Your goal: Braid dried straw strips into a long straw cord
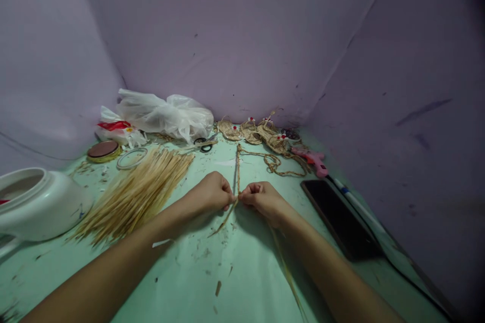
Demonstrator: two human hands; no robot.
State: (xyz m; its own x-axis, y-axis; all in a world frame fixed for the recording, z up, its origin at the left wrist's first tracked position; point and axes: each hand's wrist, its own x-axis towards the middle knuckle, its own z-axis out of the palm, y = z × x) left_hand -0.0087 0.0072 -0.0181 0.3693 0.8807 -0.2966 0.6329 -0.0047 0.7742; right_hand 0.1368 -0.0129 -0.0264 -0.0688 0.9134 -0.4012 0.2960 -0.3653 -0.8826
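A thin twisted straw cord (238,169) runs straight away from me over the green table. My left hand (215,193) and my right hand (263,202) meet at its near end, both with fingers pinched on it. Below the pinch a loose straw end sticks out toward the lower left. Another long straw strand (286,267) trails from under my right hand toward me. The cord's finished length (275,161) bends at the far end and lies in loose loops to the right. To the left, a bundle of dry straw (140,194) is spread out.
A white pot (64,207) lies at the left, near a round lidded tin (103,150). Plastic bags (166,113), scissors (205,144) and woven straw pieces (252,132) line the back wall. At right are a pink glue gun (312,159), its cable and a dark phone (339,219).
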